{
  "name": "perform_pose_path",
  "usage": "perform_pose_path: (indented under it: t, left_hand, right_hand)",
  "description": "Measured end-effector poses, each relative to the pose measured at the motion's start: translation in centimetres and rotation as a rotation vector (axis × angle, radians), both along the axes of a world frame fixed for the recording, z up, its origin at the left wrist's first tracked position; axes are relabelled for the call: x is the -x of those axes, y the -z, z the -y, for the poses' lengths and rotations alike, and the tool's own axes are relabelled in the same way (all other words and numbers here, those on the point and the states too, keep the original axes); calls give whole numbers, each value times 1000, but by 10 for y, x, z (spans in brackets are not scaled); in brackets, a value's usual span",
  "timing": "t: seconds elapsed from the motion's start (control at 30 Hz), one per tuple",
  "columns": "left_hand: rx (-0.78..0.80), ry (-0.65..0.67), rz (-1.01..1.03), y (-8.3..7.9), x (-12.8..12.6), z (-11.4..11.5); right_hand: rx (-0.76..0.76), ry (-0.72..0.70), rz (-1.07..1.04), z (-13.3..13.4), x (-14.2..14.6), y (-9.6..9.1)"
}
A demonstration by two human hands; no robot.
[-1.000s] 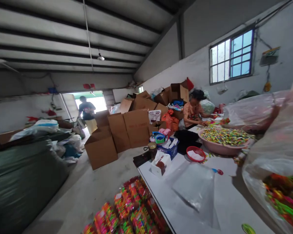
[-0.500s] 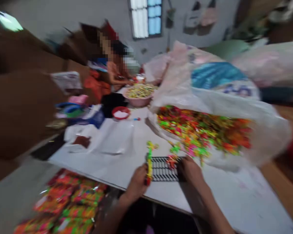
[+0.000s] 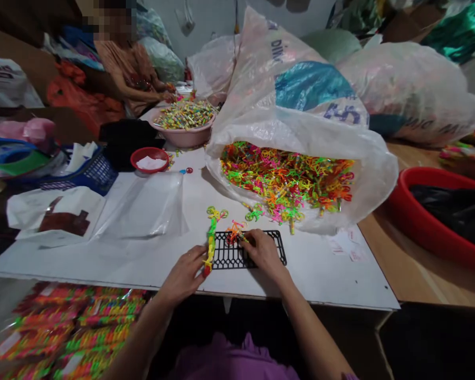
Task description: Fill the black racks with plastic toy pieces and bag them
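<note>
My left hand (image 3: 184, 275) rests at the near edge of a black plastic grid mat (image 3: 251, 250), its fingers at the lower end of a long yellow-green strip of plastic pieces (image 3: 211, 243). My right hand (image 3: 264, 253) lies on the mat, fingertips pinching a small tangle of orange plastic pieces (image 3: 235, 233). Both hands are on a white table (image 3: 320, 274). Just beyond them, a large white plastic sack (image 3: 301, 105) lies open, spilling bright multicoloured plastic pieces (image 3: 287, 182).
A co-worker (image 3: 130, 68) sits beyond a pink basin of colourful pieces (image 3: 184, 138). A red bowl (image 3: 136, 158), a flat clear plastic bag (image 3: 142, 208) and a blue basket (image 3: 98, 171) stand on the table. A red tub (image 3: 419, 179) lies right; bright packets (image 3: 75, 327) lie on the floor.
My view has swung from the room down to the table, and the picture is sharper. Both hands have come into view and now sit closer together around the mat.
</note>
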State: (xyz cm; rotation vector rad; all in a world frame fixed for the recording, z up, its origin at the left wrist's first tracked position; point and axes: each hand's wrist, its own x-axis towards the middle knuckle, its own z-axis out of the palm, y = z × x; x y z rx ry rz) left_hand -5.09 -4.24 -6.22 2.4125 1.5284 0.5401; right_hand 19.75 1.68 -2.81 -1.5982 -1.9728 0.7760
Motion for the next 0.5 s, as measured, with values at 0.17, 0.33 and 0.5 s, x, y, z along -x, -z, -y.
perform_pose_path:
  t: [0.17, 0.33, 0.5]
  left_hand:
    - [-88, -319, 162, -61, 18, -16]
    - [-46, -147, 180, -85, -19, -49]
    - [26, -10, 52, -71, -39, -65]
  right_hand:
    - [216, 9, -499, -3, 15, 5]
    - [246, 133, -498, -4, 35, 6]
    - [192, 111, -498, -8, 43, -2]
